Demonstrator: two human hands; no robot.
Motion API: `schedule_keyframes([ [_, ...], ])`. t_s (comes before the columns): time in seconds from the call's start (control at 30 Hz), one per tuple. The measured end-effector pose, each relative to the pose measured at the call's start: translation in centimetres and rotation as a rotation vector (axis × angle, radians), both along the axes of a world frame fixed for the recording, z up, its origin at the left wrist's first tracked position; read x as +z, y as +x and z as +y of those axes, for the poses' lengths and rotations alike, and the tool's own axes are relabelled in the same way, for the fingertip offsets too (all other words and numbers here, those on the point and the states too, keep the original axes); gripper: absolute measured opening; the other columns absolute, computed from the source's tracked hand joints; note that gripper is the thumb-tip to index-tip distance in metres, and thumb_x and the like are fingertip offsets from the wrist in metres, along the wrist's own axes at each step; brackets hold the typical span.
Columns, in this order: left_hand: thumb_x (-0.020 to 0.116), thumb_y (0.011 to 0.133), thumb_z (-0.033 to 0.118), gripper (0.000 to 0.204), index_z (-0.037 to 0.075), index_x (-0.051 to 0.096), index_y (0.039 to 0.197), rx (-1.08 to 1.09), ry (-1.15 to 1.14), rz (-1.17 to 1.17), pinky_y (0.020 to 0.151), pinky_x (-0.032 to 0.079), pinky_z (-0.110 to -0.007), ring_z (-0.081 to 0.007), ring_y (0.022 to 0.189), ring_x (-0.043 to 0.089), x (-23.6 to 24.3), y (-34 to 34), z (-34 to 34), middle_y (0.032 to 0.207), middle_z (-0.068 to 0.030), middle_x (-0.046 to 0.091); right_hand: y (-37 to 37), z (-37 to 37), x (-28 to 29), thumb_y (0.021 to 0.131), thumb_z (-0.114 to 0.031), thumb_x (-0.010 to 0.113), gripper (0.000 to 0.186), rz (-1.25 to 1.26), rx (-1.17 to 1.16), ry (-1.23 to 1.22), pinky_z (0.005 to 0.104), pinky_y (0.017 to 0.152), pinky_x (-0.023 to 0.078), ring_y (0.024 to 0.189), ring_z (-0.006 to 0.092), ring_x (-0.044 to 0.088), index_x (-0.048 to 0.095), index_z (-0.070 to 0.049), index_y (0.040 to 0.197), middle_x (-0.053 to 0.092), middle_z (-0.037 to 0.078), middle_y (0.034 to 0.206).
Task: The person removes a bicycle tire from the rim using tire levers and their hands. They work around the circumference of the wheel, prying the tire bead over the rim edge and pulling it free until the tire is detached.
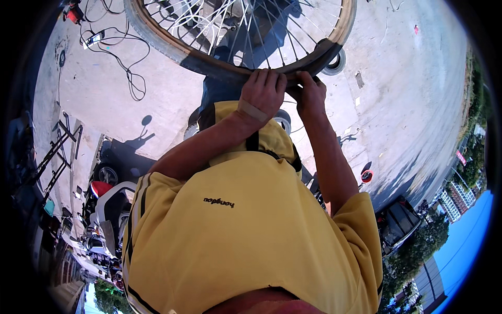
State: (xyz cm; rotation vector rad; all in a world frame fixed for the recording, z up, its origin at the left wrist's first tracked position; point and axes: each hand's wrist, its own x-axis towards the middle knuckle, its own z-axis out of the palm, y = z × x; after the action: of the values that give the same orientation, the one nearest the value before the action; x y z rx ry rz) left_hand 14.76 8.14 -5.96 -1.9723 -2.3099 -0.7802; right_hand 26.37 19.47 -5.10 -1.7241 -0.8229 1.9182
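Wheel ahead; left hand (right hand too) touching.

I have my left hand and right hand just apart, fingers curled; the left forearm slants inward, the right forearm stands steeper.

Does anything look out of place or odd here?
Yes, two things. Beside the right hand, a black rubber strip bulges out of line with the wheel, as if unseated; whether tire or tube, I can't tell. At upper left, a dark cable lies in untidy loops on the ground.
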Motion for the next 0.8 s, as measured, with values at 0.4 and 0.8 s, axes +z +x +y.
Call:
schedule_keyframes([
  [0.4,0.06,0.086,0.01,0.035,-0.007,0.066,0.116,-0.048,0.06,-0.025,0.099,0.053,-0.045,-0.0345,0.109,0.065,-0.5,0.1,-1.5,0.117,-0.0204,0.066,-0.4,0.4,0.7,0.093,-0.006,0.062,0.027,-0.034,0.125,-0.138,0.0406,0.079,0.067,0.09,0.033,0.074,0.06,0.016,0.11,0.07,0.023,0.104],
  [0.8,0.06,0.089,0.011,0.038,-0.005,0.066,0.124,-0.135,0.072,0.067,0.105,0.048,-0.047,-0.0369,0.119,0.06,-0.9,-0.2,-2.7,0.126,-0.0219,0.065,1.0,-1.9,-2.3,0.095,-0.004,0.061,0.03,0.197,-0.003,0.056,0.0443,0.084,0.067,0.088,0.0355,0.075,0.055,0.02,0.112,0.07,0.027,0.106],
])
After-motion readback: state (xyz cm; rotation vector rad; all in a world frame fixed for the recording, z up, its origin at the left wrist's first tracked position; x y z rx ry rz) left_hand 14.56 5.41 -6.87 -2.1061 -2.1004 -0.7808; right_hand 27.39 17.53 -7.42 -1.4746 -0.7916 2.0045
